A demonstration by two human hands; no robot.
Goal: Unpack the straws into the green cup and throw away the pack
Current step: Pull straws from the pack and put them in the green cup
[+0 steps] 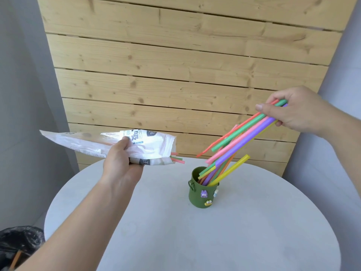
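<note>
Left grip point(121, 163) clutching pack point(136, 145), print unreadable, right grip point(293, 110) clutching straws point(252, 132)

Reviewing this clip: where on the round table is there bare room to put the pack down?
The table is bare in front of and to the right of the green cup, and to its left under the left hand holding the pack. It is crowded only above the cup, where the right hand slants the straws in.

Both forearms were bare, without sleeves. The left hand point(122, 165) and right hand point(293, 109) wore nothing.
</note>
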